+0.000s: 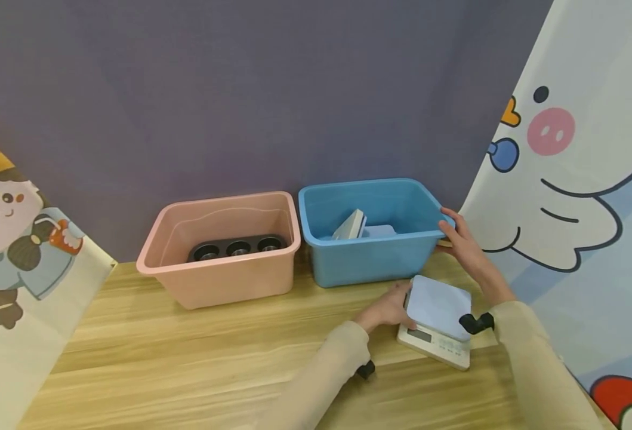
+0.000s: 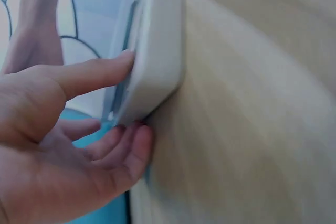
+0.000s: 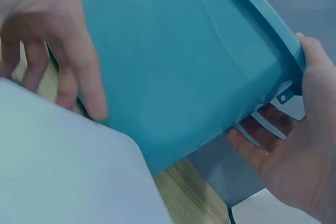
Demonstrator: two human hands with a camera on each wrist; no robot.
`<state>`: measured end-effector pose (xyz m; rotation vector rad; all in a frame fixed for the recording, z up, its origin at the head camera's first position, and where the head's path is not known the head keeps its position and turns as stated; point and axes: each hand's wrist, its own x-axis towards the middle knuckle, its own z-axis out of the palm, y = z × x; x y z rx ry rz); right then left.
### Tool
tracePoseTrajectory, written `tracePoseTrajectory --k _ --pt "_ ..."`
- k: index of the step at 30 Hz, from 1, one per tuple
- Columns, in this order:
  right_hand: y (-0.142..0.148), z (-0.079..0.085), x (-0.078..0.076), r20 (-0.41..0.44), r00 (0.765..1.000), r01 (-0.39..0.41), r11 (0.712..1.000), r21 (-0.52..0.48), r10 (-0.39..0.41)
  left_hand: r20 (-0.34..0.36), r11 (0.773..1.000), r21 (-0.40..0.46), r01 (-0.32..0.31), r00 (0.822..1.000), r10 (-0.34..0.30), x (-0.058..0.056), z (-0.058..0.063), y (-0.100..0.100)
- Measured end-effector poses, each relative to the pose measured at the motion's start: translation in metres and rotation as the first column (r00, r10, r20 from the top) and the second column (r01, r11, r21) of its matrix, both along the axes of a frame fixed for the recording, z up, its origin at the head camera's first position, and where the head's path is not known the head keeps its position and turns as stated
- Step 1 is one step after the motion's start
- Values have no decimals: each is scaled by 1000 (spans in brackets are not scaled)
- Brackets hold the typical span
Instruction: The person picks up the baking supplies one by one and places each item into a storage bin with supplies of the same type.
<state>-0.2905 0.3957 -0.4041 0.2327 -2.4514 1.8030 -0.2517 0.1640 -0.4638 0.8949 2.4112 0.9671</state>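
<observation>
A white digital kitchen scale (image 1: 438,307) with a flat square plate lies on the table, in front of a blue plastic bin (image 1: 372,261). My left hand (image 1: 388,307) holds the scale by its left side. In the left wrist view the thumb (image 2: 102,72) lies along the scale's edge, with the other fingers curled at its corner. My right hand (image 1: 463,245) grips the blue bin's right rim, thumb on top; from the right wrist view, its fingers (image 3: 249,148) are under the rim. Inside that bin, a tilted white object (image 1: 350,226) leans beside a flat pale one.
To the left of the blue bin stands a pink bin (image 1: 224,280) with a dark muffin tin (image 1: 239,246) in it. The wooden table (image 1: 187,364) reaches a grey back wall (image 1: 213,95). Cartoon-printed panels (image 1: 579,197) flank both sides.
</observation>
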Motion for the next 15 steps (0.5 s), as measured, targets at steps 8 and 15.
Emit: tracePoseTrajectory --k 8,15 --pt "2 -7 -1 6 1000 15 1000 -25 -15 36 997 -55 47 998 -45 -5 2 -32" --pt "-7 1 3 -23 999 24 999 -29 -25 -70 983 -175 -60 996 48 6 -1 -30"
